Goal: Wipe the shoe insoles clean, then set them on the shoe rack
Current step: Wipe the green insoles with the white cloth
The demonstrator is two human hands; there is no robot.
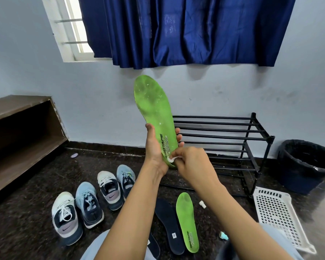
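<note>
Holding the green insole upright at centre, the left hand is gripping its heel end, toe pointing to 12 o'clock, while the right hand is pinching a small white wad against the heel. The insole is looking light, thin and bendy, so supporting it near mid-length is likely steadier. The shoe rack is standing empty at 3 o'clock
</note>
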